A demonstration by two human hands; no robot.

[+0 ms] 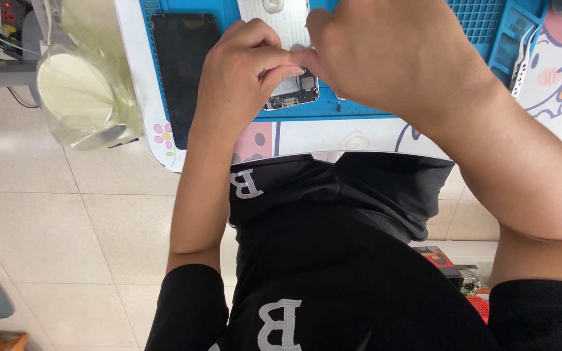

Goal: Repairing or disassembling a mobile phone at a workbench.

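Head view: left hand [245, 68] and right hand [391, 55] meet over an opened phone body [287, 91] on a blue work mat [333, 112]; left fingers curled narrow, pinching at the phone's lower edge; right hand's grip cannot be told, fingers hidden; detached dark screen [183, 71] lies just left; bagged round lamp [82, 91] off the table edge.

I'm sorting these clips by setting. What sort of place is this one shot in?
Probably a phone repair bench. Both hands, left hand and right hand, work over an opened phone with its insides bared, on a blue repair mat. A detached black screen panel lies beside it.
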